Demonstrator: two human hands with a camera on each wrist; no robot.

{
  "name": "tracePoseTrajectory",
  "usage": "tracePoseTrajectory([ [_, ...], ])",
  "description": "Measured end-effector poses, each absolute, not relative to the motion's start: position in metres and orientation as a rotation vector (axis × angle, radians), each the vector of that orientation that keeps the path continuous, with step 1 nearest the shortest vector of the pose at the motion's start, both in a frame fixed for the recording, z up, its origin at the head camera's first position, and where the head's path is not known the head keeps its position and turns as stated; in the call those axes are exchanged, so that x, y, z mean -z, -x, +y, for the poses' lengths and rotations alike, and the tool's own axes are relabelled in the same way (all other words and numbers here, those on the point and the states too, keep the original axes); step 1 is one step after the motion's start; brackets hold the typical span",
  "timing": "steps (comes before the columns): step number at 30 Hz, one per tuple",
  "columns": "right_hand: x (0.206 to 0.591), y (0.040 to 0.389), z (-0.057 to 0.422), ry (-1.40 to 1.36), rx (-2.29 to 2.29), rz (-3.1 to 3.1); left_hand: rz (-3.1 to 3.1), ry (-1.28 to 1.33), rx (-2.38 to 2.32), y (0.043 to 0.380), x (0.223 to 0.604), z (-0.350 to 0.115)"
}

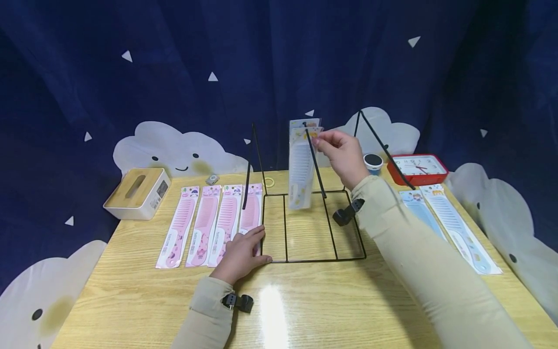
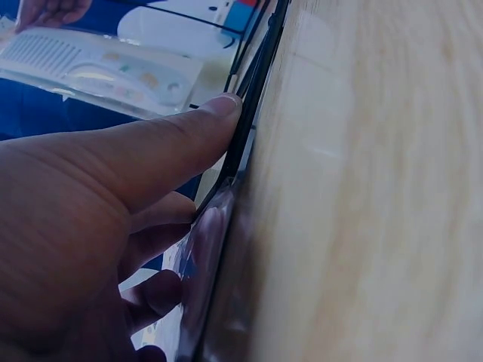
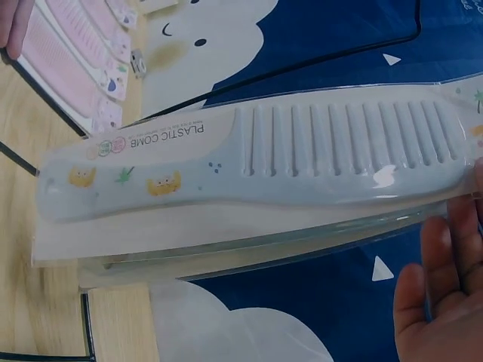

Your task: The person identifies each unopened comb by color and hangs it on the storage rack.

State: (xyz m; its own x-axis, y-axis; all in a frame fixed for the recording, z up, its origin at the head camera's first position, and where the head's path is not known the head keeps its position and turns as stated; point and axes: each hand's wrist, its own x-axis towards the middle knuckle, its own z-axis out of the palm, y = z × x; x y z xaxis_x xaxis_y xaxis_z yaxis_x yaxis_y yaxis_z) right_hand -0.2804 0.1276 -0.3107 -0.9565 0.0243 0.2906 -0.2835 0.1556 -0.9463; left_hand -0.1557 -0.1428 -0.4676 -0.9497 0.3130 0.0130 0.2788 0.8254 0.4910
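A black wire display rack (image 1: 301,261) stands on the table with hooks sloping toward me. On its middle hook hangs a packaged pale blue plastic comb (image 1: 301,167), in front of another packaged comb (image 1: 305,122). My right hand (image 1: 342,152) pinches the front package's upper right edge near the hook. In the right wrist view the comb's package (image 3: 226,162) fills the middle, its teeth and small prints showing. My left hand (image 1: 240,257) rests at the rack's front left corner. Its thumb (image 2: 181,147) presses along the wire in the left wrist view.
Several pink packaged combs (image 1: 202,225) lie left of the rack. Two blue ones (image 1: 457,230) lie at right, partly behind my right sleeve. Behind stand a tissue box (image 1: 139,194), a red clock (image 1: 418,167) and a round white-rimmed container (image 1: 373,162). Side hooks (image 1: 388,150) jut forward.
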Motion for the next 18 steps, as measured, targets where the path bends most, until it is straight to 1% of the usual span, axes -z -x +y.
tracePoseTrajectory([
  [5,0.316,0.276,0.134,-0.242,-1.876,-2.214,2.938,-0.473,-0.778,0.156,0.468,-0.142],
  [9,0.329,0.274,0.146,-0.215,-1.834,-2.236,2.944,-0.478,-0.772,0.156,0.469,-0.142],
  [18,0.37,0.269,0.194,-0.105,-1.593,-2.331,2.929,-0.467,-0.767,0.156,0.467,-0.142],
])
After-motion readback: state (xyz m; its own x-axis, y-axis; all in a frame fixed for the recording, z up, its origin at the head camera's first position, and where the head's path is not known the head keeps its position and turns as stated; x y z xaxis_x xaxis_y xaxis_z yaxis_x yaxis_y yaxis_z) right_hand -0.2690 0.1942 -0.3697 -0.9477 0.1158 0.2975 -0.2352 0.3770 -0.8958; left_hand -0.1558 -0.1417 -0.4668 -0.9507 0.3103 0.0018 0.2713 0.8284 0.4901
